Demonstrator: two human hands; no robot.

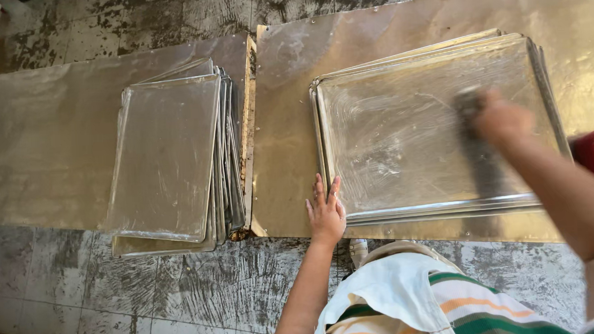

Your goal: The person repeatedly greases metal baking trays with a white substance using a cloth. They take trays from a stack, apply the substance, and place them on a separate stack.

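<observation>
While bracing the top tray of the right stack on the counter with spread left hand, right hand grip clenched on blurred dark scrubber; risks shoving unsteady trays askew.

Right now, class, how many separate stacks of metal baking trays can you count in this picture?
2. The left stack lies untouched on the left table. The right stack lies under the person's hands: left hand at its corner, right hand on top. Trays per stack can't be counted.
</observation>
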